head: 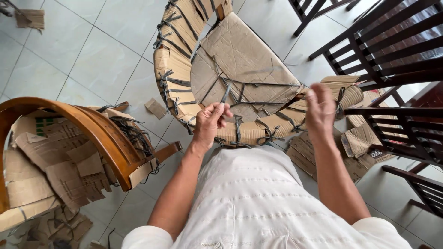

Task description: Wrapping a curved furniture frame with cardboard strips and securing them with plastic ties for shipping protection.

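I'm looking straight down over a white shirt (258,203) at both forearms stretched forward toward a chair wrapped in cardboard (240,64), which fills the upper middle of the frame and curves down to just above my hands. My left hand (210,122) sits at centre frame, wrist bent slightly, fingers curled into a tight fist around a thin dark blade or tool (226,94) whose tip points up and a little right, against the dark strapping (258,85) that crosses the cardboard seat. My right hand (320,108) is raised at centre right, palm turned toward the left one, fingers upright and close together; it is blurred, and I cannot tell whether it pinches anything, though a strand of the strapping runs toward it from the seat. The right forearm climbs steeply from the lower right, the left from the lower middle. At the left edge a bare wooden chair (92,129) shows its curved brown back, with torn cardboard pieces (50,170) piled on it and loose dark strapping hanging over its rail. Dark wooden chairs (392,50) crowd the upper right and right edge, all standing on pale floor tiles (83,50).
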